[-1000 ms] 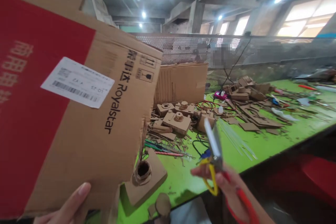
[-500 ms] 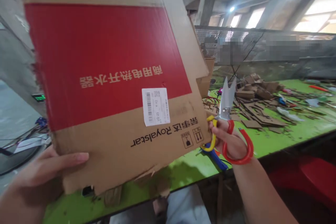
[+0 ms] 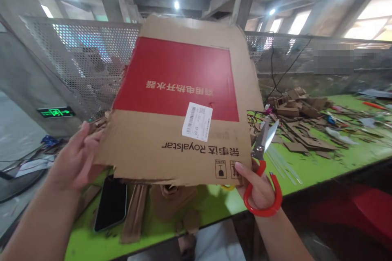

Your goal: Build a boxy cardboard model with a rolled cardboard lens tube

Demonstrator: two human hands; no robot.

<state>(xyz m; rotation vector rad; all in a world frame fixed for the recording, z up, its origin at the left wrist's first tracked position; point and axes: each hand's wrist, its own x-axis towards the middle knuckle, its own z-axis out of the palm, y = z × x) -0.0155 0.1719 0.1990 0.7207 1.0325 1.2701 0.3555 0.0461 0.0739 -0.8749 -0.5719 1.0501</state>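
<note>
Partly curled hands (image 3: 75, 161) (image 3: 260, 191) on cardboard (image 3: 174, 102), scissors (image 3: 259, 151)

Bare hands (image 3: 72, 163); bare forearms (image 3: 45, 216); pale grey legwear (image 3: 218, 242)

I hold a cardboard sheet (image 3: 180, 102) tilted up over the green worktop (image 3: 214, 204), its print upside down.
My right hand (image 3: 259, 187) has its thumb on the near right corner and carries scissors (image 3: 260, 149), blades parted; my left hand (image 3: 81, 157) is at the left edge. Below, a phone (image 3: 110, 204) lies beside cardboard strips (image 3: 134, 214).
</note>
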